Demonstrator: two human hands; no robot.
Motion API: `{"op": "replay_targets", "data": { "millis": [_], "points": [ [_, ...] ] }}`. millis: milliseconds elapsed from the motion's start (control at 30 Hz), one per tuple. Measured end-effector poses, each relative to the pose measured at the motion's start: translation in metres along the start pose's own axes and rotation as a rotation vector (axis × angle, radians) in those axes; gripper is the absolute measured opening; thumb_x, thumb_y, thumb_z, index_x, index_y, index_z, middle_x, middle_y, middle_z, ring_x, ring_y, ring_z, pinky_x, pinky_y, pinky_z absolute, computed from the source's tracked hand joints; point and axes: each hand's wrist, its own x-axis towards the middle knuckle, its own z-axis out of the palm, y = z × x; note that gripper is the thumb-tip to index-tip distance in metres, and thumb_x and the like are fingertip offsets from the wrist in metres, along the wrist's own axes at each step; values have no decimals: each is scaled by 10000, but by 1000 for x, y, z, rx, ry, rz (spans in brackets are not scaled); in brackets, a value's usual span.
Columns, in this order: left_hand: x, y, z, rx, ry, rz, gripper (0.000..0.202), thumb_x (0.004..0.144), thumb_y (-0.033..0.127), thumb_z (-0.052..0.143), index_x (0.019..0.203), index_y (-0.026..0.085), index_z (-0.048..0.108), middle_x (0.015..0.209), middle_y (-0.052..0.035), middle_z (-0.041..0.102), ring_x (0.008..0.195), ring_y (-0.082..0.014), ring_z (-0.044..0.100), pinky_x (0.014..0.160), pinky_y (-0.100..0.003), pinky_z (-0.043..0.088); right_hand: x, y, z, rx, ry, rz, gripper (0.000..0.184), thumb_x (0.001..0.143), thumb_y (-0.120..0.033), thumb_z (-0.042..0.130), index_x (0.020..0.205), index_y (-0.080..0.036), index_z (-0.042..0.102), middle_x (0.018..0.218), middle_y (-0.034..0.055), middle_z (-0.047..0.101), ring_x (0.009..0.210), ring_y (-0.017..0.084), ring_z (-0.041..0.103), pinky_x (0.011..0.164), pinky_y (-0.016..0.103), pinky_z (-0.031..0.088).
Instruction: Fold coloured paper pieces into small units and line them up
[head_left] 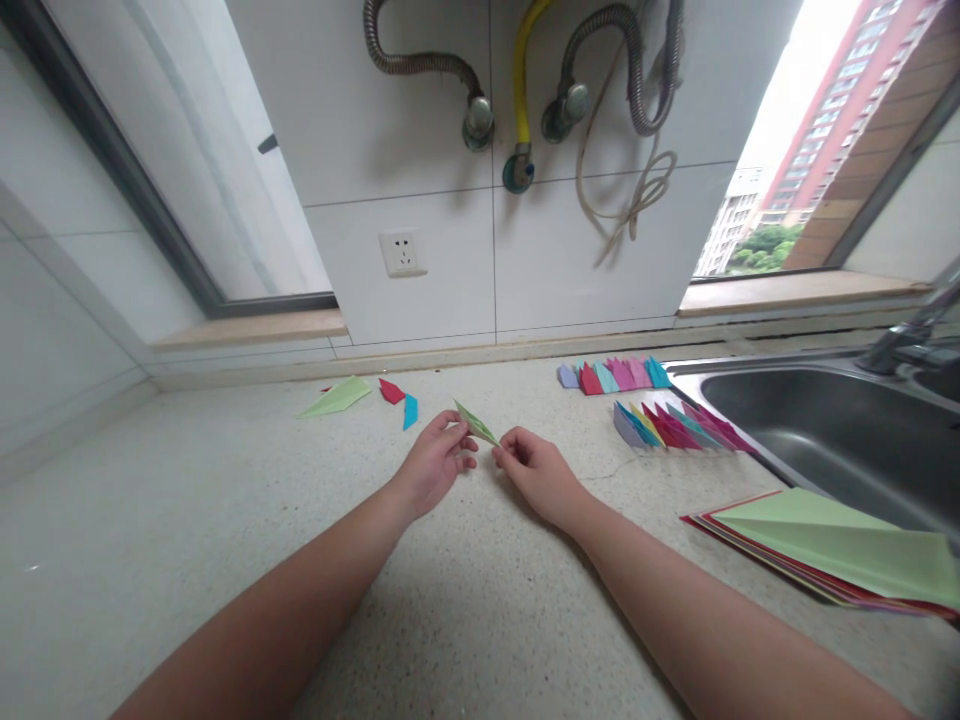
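A small folded piece of light green paper (477, 424) is held up above the counter between both hands. My left hand (439, 462) pinches its left end with thumb and forefinger, the other fingers loosely curled. At its lower right tip, my right hand (538, 470) grips it between thumb and bent fingers. Left of the hands lie a larger light green folded paper (339, 397), a red folded piece (391, 391) and a blue folded piece (410, 411).
Two rows of colourful folded paper pieces, a back row (619, 375) and a front row (679, 427), stand beside the steel sink (795, 400). A stack of folded sheets (840, 545) lies at the right. Behind the speckled counter (442, 620) is a tiled wall with a socket (403, 254).
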Motion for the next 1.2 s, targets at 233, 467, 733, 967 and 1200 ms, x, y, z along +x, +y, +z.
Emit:
{"op": "replay_targets", "data": {
  "millis": [233,467,733,967,1200],
  "points": [
    [0,0,0,3,21,-1,292,771,331,759,933,191,562,876,2,574,730,-102,572,546,-210,456,-2,-9,-6,-122,85,-85,150,915,-324,505,880,-203,587,735,11,626,678,156,550,662,285,388],
    [0,2,1,17,55,8,300,765,352,759,945,178,594,928,-13,600,711,-87,575,532,-200,445,-2,-9,-9,-194,133,-115,147,922,-295,499,859,-206,596,749,24,636,686,165,559,664,287,388],
    [-1,11,1,-62,32,28,379,780,334,752,1107,270,571,1042,-15,629,749,-88,593,560,-183,449,-4,-10,-12,-394,139,-180,145,936,-277,489,899,-215,615,832,44,669,765,180,592,696,289,392],
    [0,12,-3,-52,36,26,324,751,308,780,1025,245,620,909,16,622,737,-91,589,559,-188,449,-6,-11,-13,-514,160,-221,176,961,-299,462,946,-223,620,919,67,681,825,192,613,709,290,392],
    [1,9,-6,-3,86,65,325,722,268,795,1012,228,654,849,16,623,743,-94,595,567,-189,463,-10,-16,-17,-639,216,-261,247,991,-314,407,984,-227,638,950,88,689,854,203,612,690,293,353]
  ]
}}
